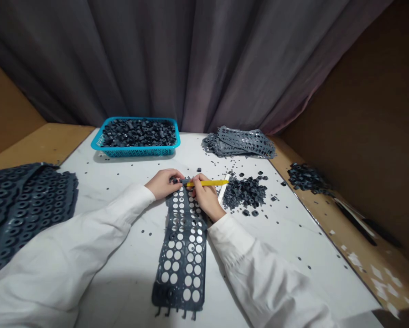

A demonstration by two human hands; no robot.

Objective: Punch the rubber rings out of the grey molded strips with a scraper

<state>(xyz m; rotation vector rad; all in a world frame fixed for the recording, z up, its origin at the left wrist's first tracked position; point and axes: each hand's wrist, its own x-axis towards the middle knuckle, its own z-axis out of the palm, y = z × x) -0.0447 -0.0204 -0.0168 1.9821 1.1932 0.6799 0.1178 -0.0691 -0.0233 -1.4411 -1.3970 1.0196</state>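
Observation:
My left hand [163,184] pinches the top end of a dark grey perforated rubber strip [183,255] lying lengthwise on the white table [122,273]. My right hand [206,197] grips a yellow stick [209,183], likely a pencil, and its far end reaches the strip near my left fingertips. Most of the strip's round holes show white table through them, while a few still hold dark pieces. Just right of my right hand lies a heap of small dark rubber pieces [244,192].
A blue plastic basket [136,152] full of dark rubber rings stands at the back. Grey perforated sheets [240,142] lie back right, and a dark stack [26,205] lies far left. Loose pieces dot the table. A wooden ledge [327,228] holds another heap and black tools.

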